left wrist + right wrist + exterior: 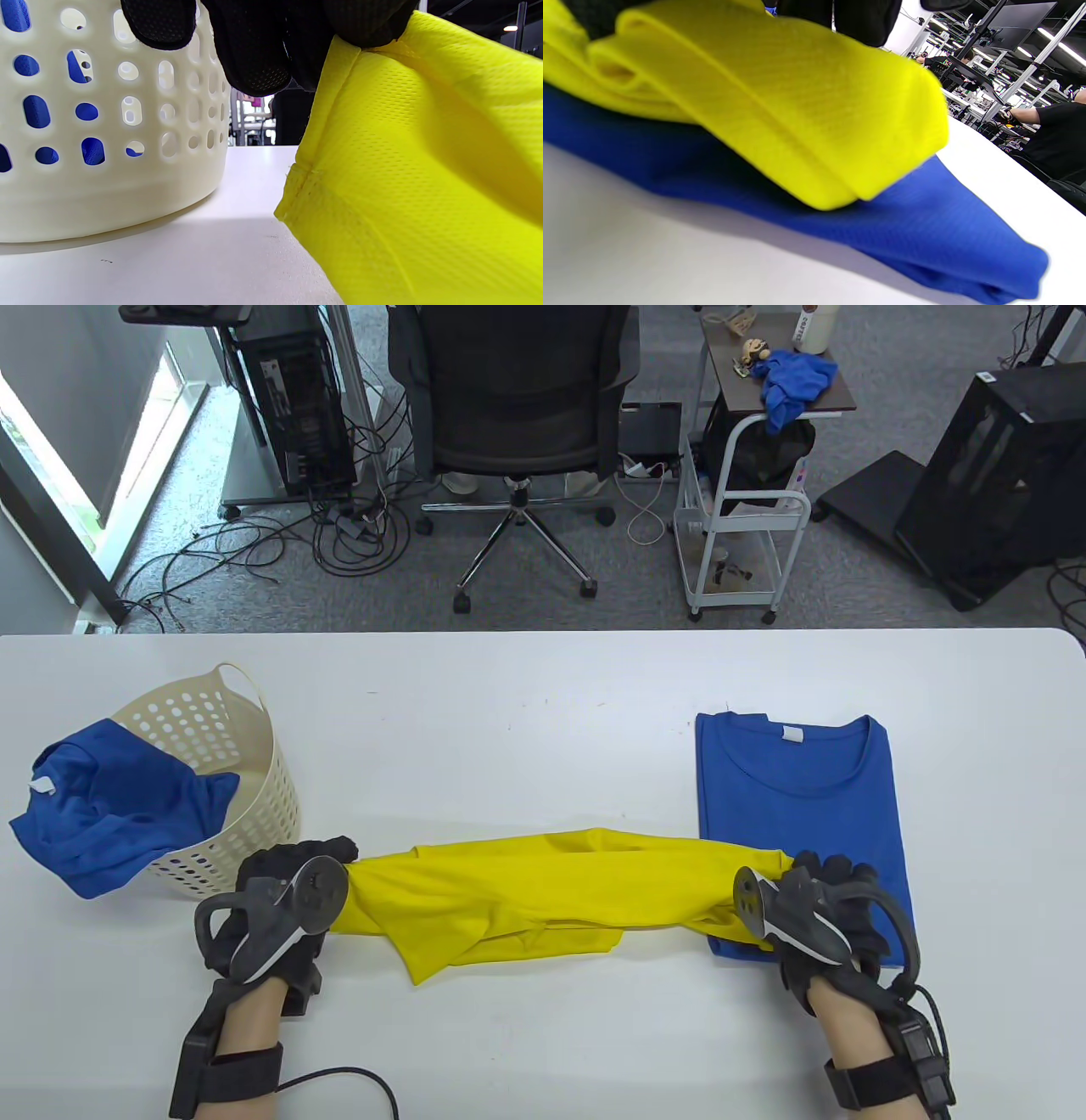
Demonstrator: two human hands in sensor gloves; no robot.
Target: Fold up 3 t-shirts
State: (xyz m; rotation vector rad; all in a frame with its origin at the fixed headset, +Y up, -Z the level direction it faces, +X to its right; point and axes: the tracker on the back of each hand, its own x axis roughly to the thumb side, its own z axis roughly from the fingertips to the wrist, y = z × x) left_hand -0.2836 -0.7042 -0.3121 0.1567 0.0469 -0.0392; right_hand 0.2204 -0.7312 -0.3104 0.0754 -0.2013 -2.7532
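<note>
On the white table (pixel 543 687), a bunched yellow t-shirt (pixel 526 903) is stretched lengthwise left to right, each end pinched by the left hand (pixel 284 899) and right hand (pixel 819 912), its right end over a folded blue t-shirt (pixel 797 797).

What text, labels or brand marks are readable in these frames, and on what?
None can be read.
White neck tag on the folded blue t-shirt: no print visible.
White tag on the blue t-shirt in the basket: no print visible.
White bottle on the cart: dark lettering, too small to read.
Black computer tower: white sticker, illegible.
</note>
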